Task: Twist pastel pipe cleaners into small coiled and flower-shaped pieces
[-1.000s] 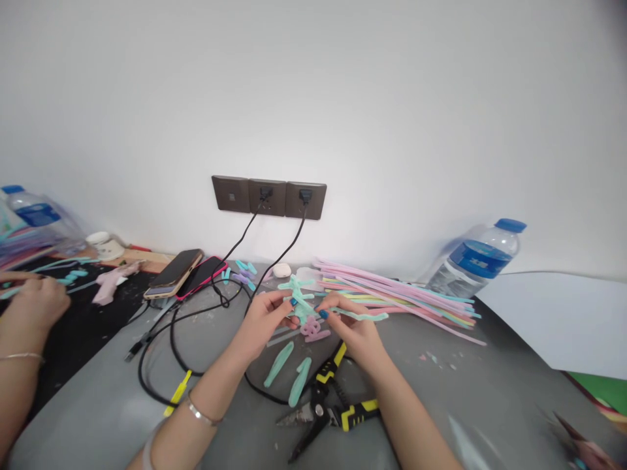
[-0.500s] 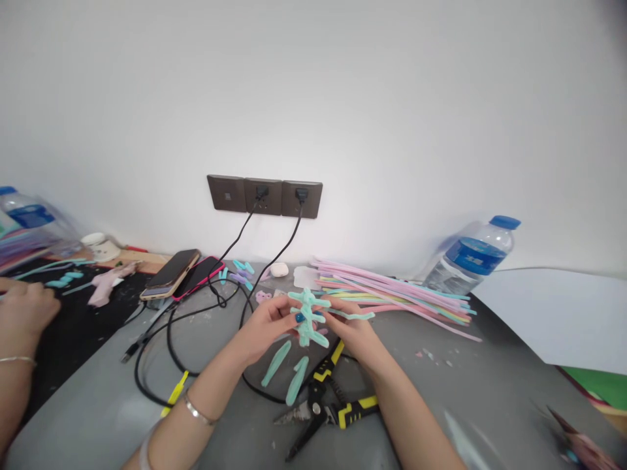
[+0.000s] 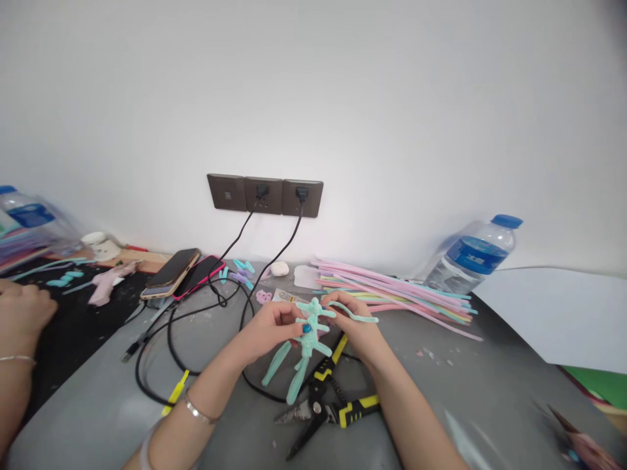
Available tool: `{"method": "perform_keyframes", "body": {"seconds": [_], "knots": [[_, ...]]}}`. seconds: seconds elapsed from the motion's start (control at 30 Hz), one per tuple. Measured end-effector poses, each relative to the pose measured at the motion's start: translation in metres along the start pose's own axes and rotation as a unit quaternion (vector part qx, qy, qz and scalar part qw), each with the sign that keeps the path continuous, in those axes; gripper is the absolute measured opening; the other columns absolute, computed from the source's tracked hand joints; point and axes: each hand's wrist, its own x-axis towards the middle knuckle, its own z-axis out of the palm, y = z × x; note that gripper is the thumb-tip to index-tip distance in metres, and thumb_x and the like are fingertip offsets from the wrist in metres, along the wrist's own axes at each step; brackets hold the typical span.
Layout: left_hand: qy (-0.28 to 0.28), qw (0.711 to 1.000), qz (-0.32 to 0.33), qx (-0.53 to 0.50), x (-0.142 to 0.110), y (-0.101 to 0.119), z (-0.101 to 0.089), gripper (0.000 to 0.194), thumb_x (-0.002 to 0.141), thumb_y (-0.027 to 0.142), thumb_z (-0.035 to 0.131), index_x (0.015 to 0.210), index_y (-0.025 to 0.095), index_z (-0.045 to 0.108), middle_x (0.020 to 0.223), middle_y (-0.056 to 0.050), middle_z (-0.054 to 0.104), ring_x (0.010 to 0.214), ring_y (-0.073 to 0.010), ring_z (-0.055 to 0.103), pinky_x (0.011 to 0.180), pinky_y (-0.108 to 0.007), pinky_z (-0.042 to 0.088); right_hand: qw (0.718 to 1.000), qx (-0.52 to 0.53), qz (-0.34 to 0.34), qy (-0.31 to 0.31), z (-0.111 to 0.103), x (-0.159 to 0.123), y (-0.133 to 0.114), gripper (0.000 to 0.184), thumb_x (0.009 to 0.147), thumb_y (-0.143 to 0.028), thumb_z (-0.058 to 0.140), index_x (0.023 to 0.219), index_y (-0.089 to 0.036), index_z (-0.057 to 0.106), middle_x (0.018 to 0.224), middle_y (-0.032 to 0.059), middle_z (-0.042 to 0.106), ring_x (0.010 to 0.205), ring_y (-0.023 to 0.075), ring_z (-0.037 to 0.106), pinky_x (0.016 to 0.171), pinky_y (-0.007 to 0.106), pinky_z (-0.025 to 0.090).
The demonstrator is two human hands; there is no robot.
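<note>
A spiky mint-green pipe-cleaner shape, with short arms sticking out on both sides, is held upright above the table. My left hand pinches it from the left, the thumb with its blue nail pressed on the middle. At its upper right, my right hand is closed on the pipe cleaner; a long strand trails out over the fingers, whose tips are partly hidden. Two folded mint-green pieces, one left and one right, lie below. Wire cutters with black and yellow handles lie open under my hands.
Pastel pipe cleaners lie in a bundle by the wall, near a tilted water bottle. Phones and black cables spread on the left. Another person's hand rests at far left. White paper covers the right side.
The pipe-cleaner shape has dropped slightly and moved a little right. My right fingers have shifted to its upper end, and the trailing strand now arches above them.
</note>
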Motion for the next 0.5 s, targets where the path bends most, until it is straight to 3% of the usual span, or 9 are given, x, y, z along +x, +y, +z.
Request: {"method": "perform_keyframes", "body": {"seconds": [0.13,0.27,0.5], "knots": [[0.015,1.0,0.009,-0.01,0.004,-0.003,0.004,0.027,0.07,0.038,0.072,0.075,0.014,0.06,0.067,0.001,0.059,0.058,-0.0112,0.056,0.054,-0.022,0.047,0.999,-0.036,-0.027,0.028,-0.001,0.001,0.006,0.013,0.07,-0.028,0.069,0.071,-0.02,0.059,0.07,-0.0003,0.059,0.065,0.0161,0.055,0.061,0.027,0.044],[0.073,0.997,0.036,-0.014,0.009,-0.013,0.006,0.028,0.071,0.039,0.07,0.077,0.016,0.056,0.066,0.002,0.058,0.057,-0.011,0.055,0.054,-0.023,0.05,0.992,-0.097,-0.046,0.07,-0.003,0.002,0.01,0.014,0.073,-0.031,0.064,0.071,-0.02,0.056,0.066,-0.0012,0.057,0.057,0.0146,0.051,0.056,0.026,0.041],[0.115,0.992,0.051,0.029,0.013,-0.021,0.003,0.019,0.072,0.031,0.066,0.073,0.016,0.055,0.062,0.005,0.051,0.055,-0.0095,0.05,0.05,-0.02,0.046,0.986,-0.107,-0.069,0.112,0.001,0.0,0.008,0.012,0.072,-0.029,0.064,0.07,-0.02,0.057,0.069,0.0012,0.061,0.061,0.017,0.057,0.054,0.026,0.043]]}}
